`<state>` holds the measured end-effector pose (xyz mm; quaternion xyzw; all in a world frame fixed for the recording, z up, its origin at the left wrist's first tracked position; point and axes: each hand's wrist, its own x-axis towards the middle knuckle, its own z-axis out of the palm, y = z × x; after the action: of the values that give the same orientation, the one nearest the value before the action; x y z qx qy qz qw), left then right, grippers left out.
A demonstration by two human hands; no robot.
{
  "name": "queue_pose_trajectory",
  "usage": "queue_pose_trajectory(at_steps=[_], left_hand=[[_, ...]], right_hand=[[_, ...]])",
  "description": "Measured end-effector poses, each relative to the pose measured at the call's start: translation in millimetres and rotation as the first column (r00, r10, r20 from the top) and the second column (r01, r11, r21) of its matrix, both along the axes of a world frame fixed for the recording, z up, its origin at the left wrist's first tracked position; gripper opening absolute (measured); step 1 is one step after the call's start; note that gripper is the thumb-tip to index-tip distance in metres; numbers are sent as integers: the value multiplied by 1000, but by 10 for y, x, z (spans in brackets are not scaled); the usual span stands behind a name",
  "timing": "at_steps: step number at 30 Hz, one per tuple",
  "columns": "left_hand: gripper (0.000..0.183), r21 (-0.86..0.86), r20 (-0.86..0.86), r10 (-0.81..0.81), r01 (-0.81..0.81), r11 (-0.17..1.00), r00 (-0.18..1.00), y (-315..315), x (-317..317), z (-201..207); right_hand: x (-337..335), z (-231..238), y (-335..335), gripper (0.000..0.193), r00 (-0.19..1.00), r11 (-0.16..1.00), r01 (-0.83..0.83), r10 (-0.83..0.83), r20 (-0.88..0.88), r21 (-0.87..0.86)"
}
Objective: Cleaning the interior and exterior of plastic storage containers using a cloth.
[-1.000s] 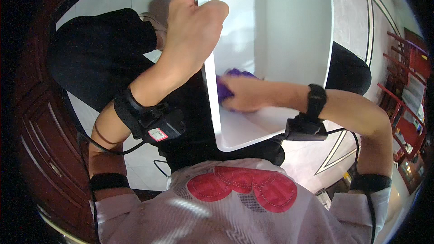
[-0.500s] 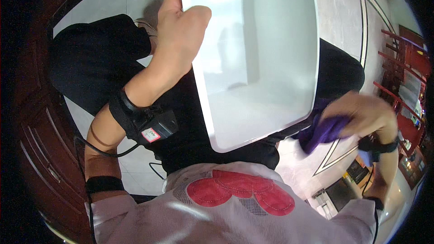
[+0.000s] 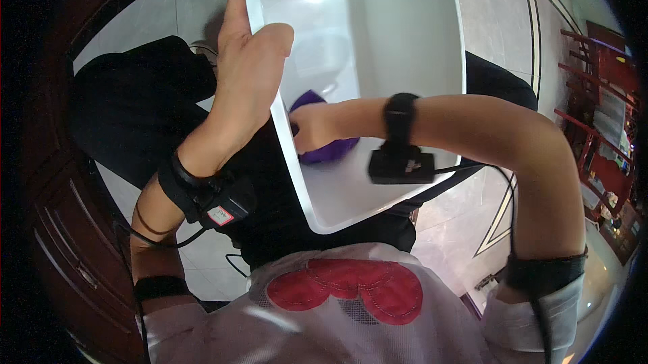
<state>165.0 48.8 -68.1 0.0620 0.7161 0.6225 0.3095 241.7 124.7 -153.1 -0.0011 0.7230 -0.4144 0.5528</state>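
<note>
A deep white plastic bin (image 3: 412, 40) is tilted over my lap, its open side facing me. My left hand (image 3: 253, 74) grips its left rim, thumb over the edge and fingers behind the wall. Inside the bin, my right hand (image 3: 314, 126) presses a purple cloth (image 3: 334, 151) against the inner left wall near the lower part. Part of the cloth shows above and below the hand; the fingertips are hidden.
My legs in black trousers (image 3: 142, 80) spread on both sides of the bin. Pale floor tiles (image 3: 496, 20) with a dark border line lie beyond. A dark red wooden door (image 3: 67, 229) stands at the left, red wooden furniture (image 3: 604, 121) at the right.
My right hand has brought the purple cloth from outside the bin's right side into it, against the left inner wall. The bin and my left hand have shifted slightly left.
</note>
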Motion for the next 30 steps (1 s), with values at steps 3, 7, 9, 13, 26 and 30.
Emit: queue_pose_trajectory(at_steps=[3, 7, 9, 13, 26, 30], left_hand=[[60, 58, 41, 28, -31, 998, 999, -76, -14, -90], [57, 134, -126, -12, 29, 991, 992, -135, 16, -170], [59, 254, -112, -17, 45, 966, 994, -142, 37, -266], [55, 256, -207, -25, 79, 963, 978, -99, 174, -301], [55, 259, -147, -73, 110, 960, 986, 2, 155, -278], [58, 231, -28, -46, 51, 972, 999, -28, 69, -299]], right_hand=[[103, -150, -8, 42, 983, 985, -170, 172, 59, -38], [288, -115, 82, 43, 859, 873, -487, 478, -184, -6], [298, -76, 178, 40, 807, 828, -559, 556, -198, 49], [179, -93, 426, 25, 672, 669, -733, 740, -25, 122], [425, -764, 652, 26, 878, 863, -478, 466, 106, 166], [473, -582, 438, 28, 840, 930, -118, -95, -534, -350]])
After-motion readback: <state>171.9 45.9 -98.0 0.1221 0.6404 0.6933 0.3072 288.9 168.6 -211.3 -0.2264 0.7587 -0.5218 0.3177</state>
